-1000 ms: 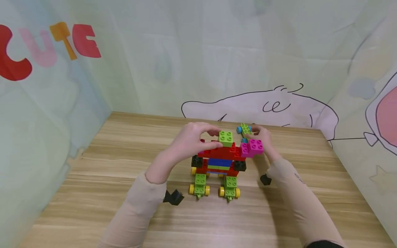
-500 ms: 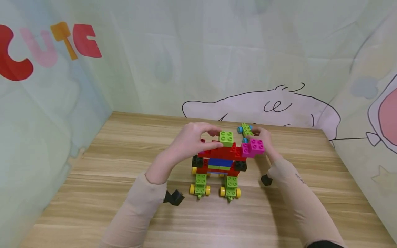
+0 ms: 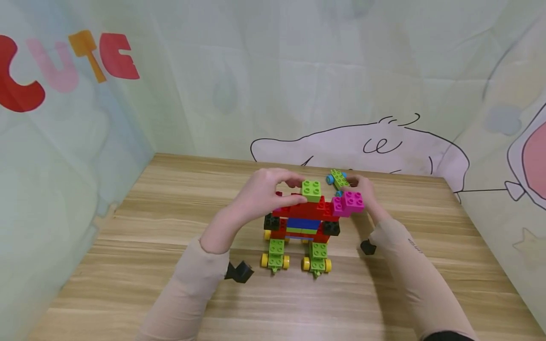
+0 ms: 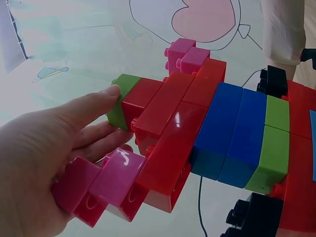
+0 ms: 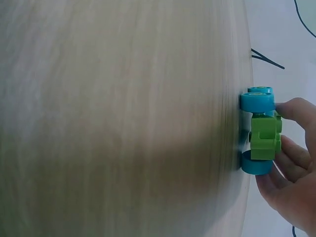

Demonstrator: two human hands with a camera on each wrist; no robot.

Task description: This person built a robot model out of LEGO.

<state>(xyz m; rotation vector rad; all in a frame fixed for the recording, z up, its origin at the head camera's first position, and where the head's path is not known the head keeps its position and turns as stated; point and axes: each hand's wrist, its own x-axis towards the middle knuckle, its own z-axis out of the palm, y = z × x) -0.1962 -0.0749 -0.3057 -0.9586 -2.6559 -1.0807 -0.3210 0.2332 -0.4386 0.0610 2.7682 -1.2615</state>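
My left hand (image 3: 264, 192) pinches a lime green toy brick (image 3: 311, 190) on top of a standing brick figure (image 3: 300, 209). In the left wrist view the thumb presses this green brick (image 4: 123, 103), beside a red one. Red, blue, green and black bricks make up the body, with pink bricks (image 3: 347, 203) stepping out at one side. Its feet are green wheeled bases (image 3: 276, 255) with yellow wheels. Farther back, my right hand (image 3: 362, 187) holds a green toy car base (image 5: 264, 137) with blue wheels, thumb and fingers at its sides. The figure's pink bricks partly overlap this hand.
The wooden table (image 3: 192, 189) meets a printed cloth backdrop (image 3: 273, 71) at its back edge, close behind the car base. Black wrist mounts (image 3: 240, 272) stick out from both sleeves. The tall figure stands between the two forearms.
My right hand and the green car base have shifted very slightly to the right. The left hand stays at the green brick, and the figure stands as before.
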